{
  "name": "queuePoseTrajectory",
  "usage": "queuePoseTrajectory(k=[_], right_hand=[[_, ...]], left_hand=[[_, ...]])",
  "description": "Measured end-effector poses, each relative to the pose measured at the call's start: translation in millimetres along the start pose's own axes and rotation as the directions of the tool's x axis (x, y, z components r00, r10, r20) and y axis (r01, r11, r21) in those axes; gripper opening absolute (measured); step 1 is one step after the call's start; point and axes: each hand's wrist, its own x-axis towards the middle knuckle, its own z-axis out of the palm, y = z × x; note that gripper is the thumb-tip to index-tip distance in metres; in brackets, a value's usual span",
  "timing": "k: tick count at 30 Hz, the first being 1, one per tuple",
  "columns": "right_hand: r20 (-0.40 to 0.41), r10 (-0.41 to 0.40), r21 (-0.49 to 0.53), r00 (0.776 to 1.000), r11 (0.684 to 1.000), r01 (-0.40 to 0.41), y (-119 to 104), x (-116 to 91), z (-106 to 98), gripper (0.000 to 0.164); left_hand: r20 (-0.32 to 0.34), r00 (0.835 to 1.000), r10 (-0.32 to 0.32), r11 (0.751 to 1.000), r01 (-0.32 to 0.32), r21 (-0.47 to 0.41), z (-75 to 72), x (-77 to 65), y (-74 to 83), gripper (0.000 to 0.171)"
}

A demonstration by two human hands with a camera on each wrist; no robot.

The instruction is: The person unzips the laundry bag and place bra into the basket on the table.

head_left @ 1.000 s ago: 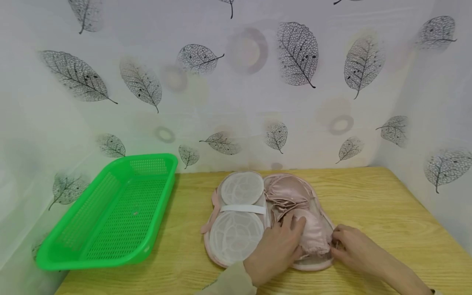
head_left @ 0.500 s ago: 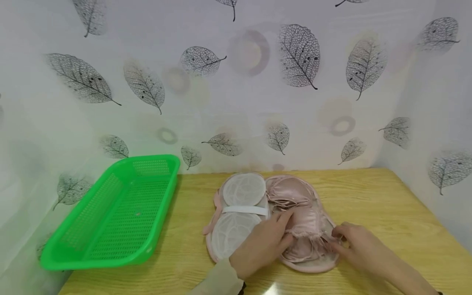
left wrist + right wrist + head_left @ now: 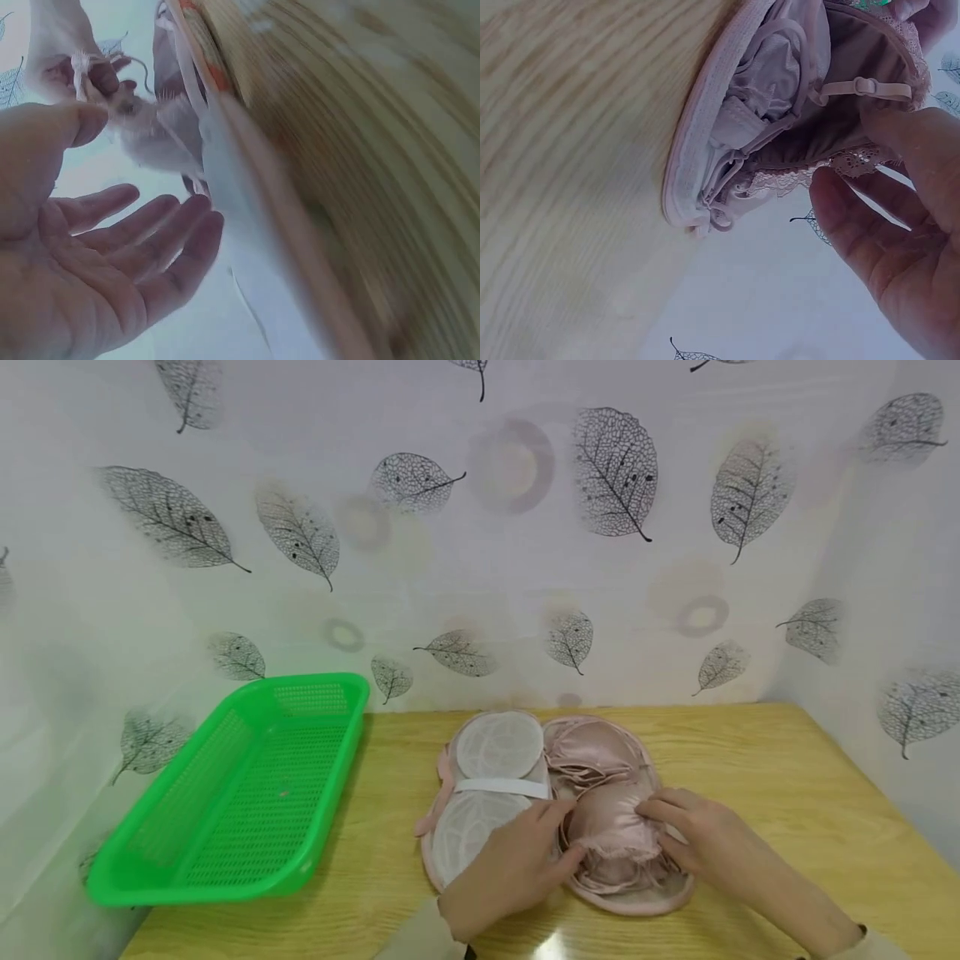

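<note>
A pink satin bra (image 3: 611, 814) with lace trim lies in the right half of an opened mesh wash bag (image 3: 498, 743). My right hand (image 3: 693, 831) pinches the lace edge of the lower cup. In the right wrist view, the thumb lies inside the cup (image 3: 847, 60), beside a strap with a slider (image 3: 866, 87). My left hand (image 3: 517, 856) is at the bra's left side, over the bag's lower white mesh dome. Its fingers are spread and relaxed in the left wrist view, palm showing, with the bra (image 3: 161, 135) beyond the fingertips.
A green plastic basket (image 3: 318, 810) stands on the left of the wooden table (image 3: 757, 768). A white band (image 3: 502, 787) crosses the bag's left half, and a pink tab (image 3: 435, 810) sticks out on that side. Leaf-patterned sheeting (image 3: 480, 585) hangs behind and at both sides.
My left hand has drawn back to the left and down off the bra. The right hand has moved from the bag's rim onto the cup, whose lower edge now stands raised.
</note>
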Motion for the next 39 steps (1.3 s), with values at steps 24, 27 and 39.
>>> queuePoseTrajectory(k=[24, 27, 39], right_hand=[[0.504, 0.283, 0.419, 0.816, 0.746, -0.517, 11.7, 18.0, -1.8, 0.043], [0.570, 0.421, 0.425, 0.706, 0.583, -0.692, 16.3, 28.2, 2.6, 0.046], [0.603, 0.582, 0.368, 0.547, 0.405, -0.837, 37.5, 48.0, 23.0, 0.057]], left_hand=[[0.080, 0.931, -0.355, 0.934, 0.357, -0.013, -49.2, -66.2, -74.5, 0.105], [0.097, 0.939, -0.331, 0.943, 0.333, -0.001, -46.7, -66.9, -74.5, 0.109], [0.125, 0.974, -0.187, 0.976, 0.169, 0.138, -49.6, -65.2, -76.2, 0.091]])
